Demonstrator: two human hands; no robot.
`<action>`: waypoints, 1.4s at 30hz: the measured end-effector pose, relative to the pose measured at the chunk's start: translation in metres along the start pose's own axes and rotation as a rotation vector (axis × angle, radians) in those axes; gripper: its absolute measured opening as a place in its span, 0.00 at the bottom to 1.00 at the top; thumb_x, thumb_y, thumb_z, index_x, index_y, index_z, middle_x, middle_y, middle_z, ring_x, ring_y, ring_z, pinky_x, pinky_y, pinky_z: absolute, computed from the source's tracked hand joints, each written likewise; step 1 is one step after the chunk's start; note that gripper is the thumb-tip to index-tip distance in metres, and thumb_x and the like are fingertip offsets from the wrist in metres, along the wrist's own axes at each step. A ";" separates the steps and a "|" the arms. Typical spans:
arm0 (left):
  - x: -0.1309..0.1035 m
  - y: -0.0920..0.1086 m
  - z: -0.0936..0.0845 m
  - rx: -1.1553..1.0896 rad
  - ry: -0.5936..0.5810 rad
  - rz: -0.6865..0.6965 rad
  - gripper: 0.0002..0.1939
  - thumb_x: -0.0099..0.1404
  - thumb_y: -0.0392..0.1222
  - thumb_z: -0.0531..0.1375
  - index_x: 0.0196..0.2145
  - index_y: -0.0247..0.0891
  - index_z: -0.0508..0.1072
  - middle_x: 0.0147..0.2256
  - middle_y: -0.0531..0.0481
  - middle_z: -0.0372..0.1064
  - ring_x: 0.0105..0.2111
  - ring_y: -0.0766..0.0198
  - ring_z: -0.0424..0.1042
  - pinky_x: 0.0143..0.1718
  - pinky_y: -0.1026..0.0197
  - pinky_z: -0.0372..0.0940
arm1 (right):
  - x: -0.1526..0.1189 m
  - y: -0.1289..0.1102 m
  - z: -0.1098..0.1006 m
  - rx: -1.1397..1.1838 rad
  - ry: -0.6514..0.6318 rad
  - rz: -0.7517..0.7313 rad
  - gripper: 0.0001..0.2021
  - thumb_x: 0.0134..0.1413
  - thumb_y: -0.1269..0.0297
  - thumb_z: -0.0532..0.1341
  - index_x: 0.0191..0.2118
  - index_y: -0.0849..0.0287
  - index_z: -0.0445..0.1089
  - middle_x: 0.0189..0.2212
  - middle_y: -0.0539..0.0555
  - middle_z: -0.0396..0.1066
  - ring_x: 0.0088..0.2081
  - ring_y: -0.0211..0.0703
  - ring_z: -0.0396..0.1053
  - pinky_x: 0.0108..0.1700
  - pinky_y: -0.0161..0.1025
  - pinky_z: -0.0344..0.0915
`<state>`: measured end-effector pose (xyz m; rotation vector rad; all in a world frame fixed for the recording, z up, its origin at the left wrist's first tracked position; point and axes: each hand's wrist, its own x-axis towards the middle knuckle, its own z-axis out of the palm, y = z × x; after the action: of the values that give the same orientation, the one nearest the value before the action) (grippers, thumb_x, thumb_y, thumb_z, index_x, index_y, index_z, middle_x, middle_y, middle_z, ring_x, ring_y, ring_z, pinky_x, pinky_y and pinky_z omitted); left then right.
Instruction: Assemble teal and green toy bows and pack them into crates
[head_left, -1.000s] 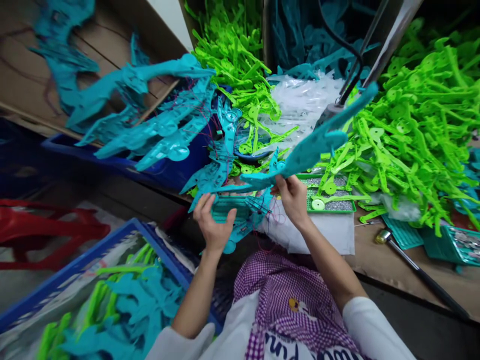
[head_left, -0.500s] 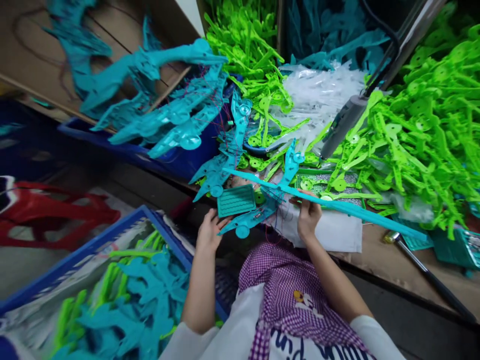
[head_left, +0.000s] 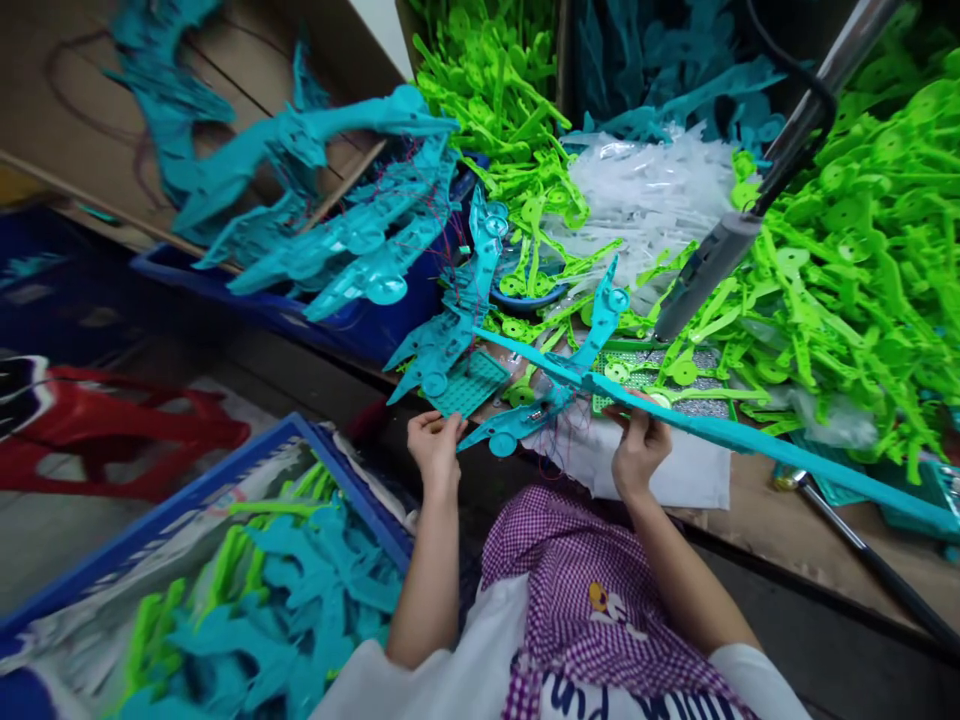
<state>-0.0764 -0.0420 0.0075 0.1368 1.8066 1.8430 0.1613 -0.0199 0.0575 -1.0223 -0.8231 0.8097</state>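
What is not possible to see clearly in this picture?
All in the head view:
- Right hand fingertips: hidden by the long blue part.
- Left hand: contact with the ridged tray too small to judge.
- Hammer handle's end: cut off by the right edge.
- Lettering: cut off by the bottom edge.

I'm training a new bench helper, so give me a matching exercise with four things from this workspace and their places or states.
Things
1. red plastic stool
2. black-handled hammer
3. grey cylindrical tool
4. long teal plastic part

Places or states
A. lying on the brown tabletop
B. held by the right hand
C. beyond the blue plastic crate
D. slanted, narrow end down

Pairs: 1-C, 2-A, 3-D, 4-B
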 end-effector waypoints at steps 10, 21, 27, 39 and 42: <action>0.011 0.009 0.011 0.952 -0.133 0.497 0.12 0.54 0.41 0.65 0.39 0.42 0.75 0.25 0.48 0.73 0.32 0.50 0.75 0.41 0.50 0.68 | -0.001 -0.006 -0.010 0.002 0.021 0.022 0.16 0.54 0.49 0.64 0.34 0.59 0.73 0.31 0.51 0.77 0.25 0.38 0.74 0.33 0.43 0.77; -0.029 0.021 0.004 1.006 -0.336 0.858 0.26 0.66 0.57 0.58 0.53 0.37 0.76 0.45 0.35 0.74 0.45 0.44 0.73 0.50 0.46 0.66 | 0.011 -0.048 -0.047 0.105 0.345 0.062 0.15 0.50 0.50 0.65 0.33 0.56 0.67 0.21 0.43 0.72 0.18 0.33 0.70 0.23 0.32 0.72; -0.048 -0.001 0.044 0.865 -0.738 0.925 0.26 0.61 0.51 0.65 0.55 0.42 0.72 0.48 0.41 0.75 0.50 0.49 0.74 0.53 0.48 0.66 | 0.018 -0.054 -0.041 0.272 0.270 0.257 0.18 0.45 0.49 0.69 0.32 0.56 0.65 0.17 0.40 0.68 0.18 0.30 0.67 0.21 0.27 0.67; -0.062 0.015 0.062 0.754 -0.829 1.086 0.12 0.60 0.48 0.67 0.41 0.45 0.80 0.40 0.46 0.78 0.45 0.53 0.74 0.57 0.47 0.56 | 0.034 -0.050 -0.060 0.192 0.427 0.156 0.18 0.45 0.50 0.68 0.33 0.56 0.63 0.22 0.41 0.70 0.22 0.29 0.70 0.26 0.28 0.72; -0.070 0.022 0.072 0.749 -0.957 0.911 0.07 0.61 0.47 0.65 0.34 0.44 0.80 0.32 0.50 0.79 0.39 0.56 0.75 0.55 0.47 0.58 | 0.027 -0.038 -0.050 0.149 0.375 0.189 0.21 0.45 0.46 0.68 0.33 0.55 0.60 0.21 0.40 0.69 0.21 0.31 0.70 0.26 0.31 0.73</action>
<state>0.0074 -0.0072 0.0562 1.9818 1.6289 1.0133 0.2236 -0.0278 0.0835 -1.0858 -0.3449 0.7936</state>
